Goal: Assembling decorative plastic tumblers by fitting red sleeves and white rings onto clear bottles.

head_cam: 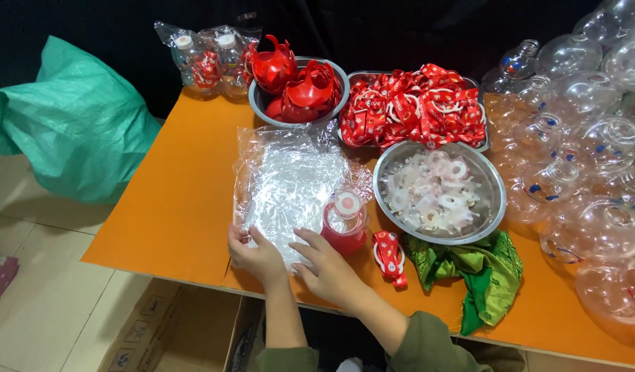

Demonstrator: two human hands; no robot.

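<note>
- Orange table (pixel 173 200): work surface under both hands; its near edge runs just below the wrists.
- Heap of clear round bottles (pixel 593 179): well right of the hands, stacked loosely. Judgement: a sideways sweep of the sleeve could set them rolling.
- Stack of clear plastic bags (pixel 290 182): lies flat directly under and beyond both hands.
- Steel bowl of white ring caps (pixel 438 193): right of the right hand, apart from it.
- Tray of red straps (pixel 414 103) and bowl of red plastic holders (pixel 297 86): far side, beyond the bags.
- Assembled bottle in red holder (pixel 344 224): upright, just beyond the right fingertips, at the bags' right edge. Judgement: tugging a bag could tip it.
- Loose red strap (pixel 390 256): just right of the right hand.
- Left hand (pixel 254 253): fingers curled, pinching the near corner of the top bag.
- Right hand (pixel 328 269): fingers spread and unclenched, pressed flat on the bags, gripping nothing. Judgement: the slick films may lift several at once.
</note>
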